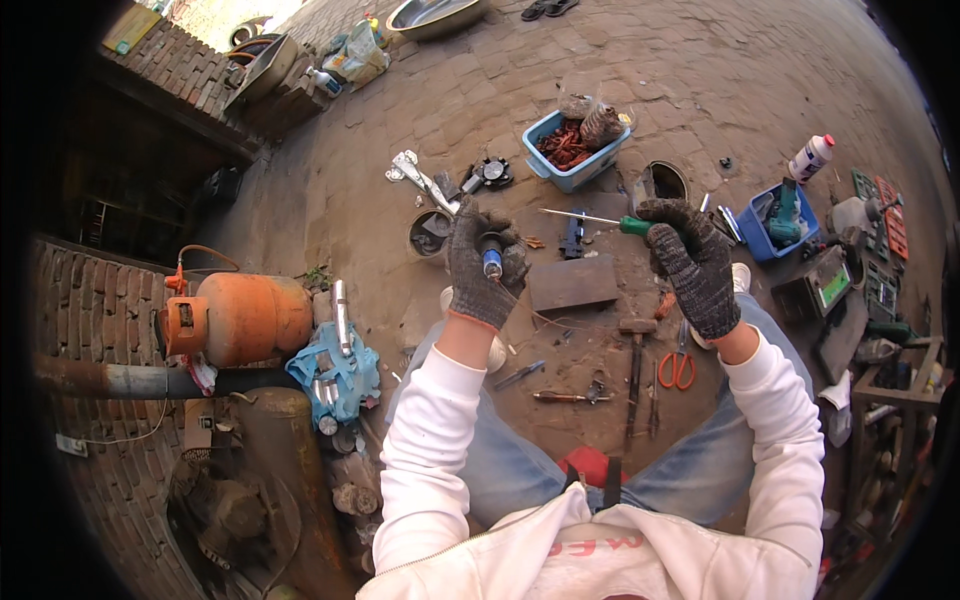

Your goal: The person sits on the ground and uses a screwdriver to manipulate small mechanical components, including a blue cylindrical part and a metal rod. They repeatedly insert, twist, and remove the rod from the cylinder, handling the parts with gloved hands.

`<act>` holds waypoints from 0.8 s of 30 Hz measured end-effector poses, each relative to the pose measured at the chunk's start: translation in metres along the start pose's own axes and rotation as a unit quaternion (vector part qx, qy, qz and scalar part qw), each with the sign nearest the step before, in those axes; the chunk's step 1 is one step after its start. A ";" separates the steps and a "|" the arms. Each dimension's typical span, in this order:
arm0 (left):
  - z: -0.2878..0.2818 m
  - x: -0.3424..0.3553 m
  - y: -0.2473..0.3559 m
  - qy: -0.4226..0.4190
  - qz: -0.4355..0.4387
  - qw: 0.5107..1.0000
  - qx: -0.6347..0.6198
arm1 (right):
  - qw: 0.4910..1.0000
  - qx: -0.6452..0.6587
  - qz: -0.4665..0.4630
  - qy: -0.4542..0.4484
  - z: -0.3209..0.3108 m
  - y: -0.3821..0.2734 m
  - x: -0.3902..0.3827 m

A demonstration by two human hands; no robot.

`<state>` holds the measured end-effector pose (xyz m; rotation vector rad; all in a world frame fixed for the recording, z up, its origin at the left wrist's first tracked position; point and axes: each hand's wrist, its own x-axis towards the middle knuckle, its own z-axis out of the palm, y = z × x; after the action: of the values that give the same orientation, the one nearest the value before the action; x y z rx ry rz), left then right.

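My left hand (468, 272), in a dark grey knit glove, is closed round a small cylinder (491, 262) with a blue band and a metal end. A thin wire seems to trail from it. My right hand (697, 272), gloved alike, grips a screwdriver (632, 226) by its green handle, its long shaft pointing left toward the other hand without touching it. Between and below the hands lies a dark flat block (574, 283). Beyond it sits a small blue metal part (573, 236). A silver bracket-like part (423, 180) lies past my left hand.
On the ground between my legs are a hammer (636, 355), orange-handled scissors (677, 369) and a pen (520, 375). A light-blue basin (568, 178) of reddish scrap stands ahead. An orange gas cylinder (255, 318) is at left; a blue bin (765, 236) with a power tool at right.
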<state>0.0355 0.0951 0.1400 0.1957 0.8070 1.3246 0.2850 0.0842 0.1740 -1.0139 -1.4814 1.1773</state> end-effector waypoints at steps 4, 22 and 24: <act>-0.001 0.012 -0.008 0.019 0.001 0.999 -0.027 | 0.996 -0.018 -0.078 -0.026 0.014 0.002 -0.009; -0.012 0.037 -0.008 0.086 0.266 0.953 0.121 | 0.892 -0.405 -0.172 -0.106 0.036 0.006 -0.016; -0.011 0.037 -0.011 0.071 0.286 0.945 0.145 | 0.856 -0.471 -0.184 -0.109 0.041 0.010 -0.020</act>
<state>0.0385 0.1228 0.1106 0.6104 1.1199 1.7718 0.2495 0.0593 0.1577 -1.1396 -2.3982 0.2309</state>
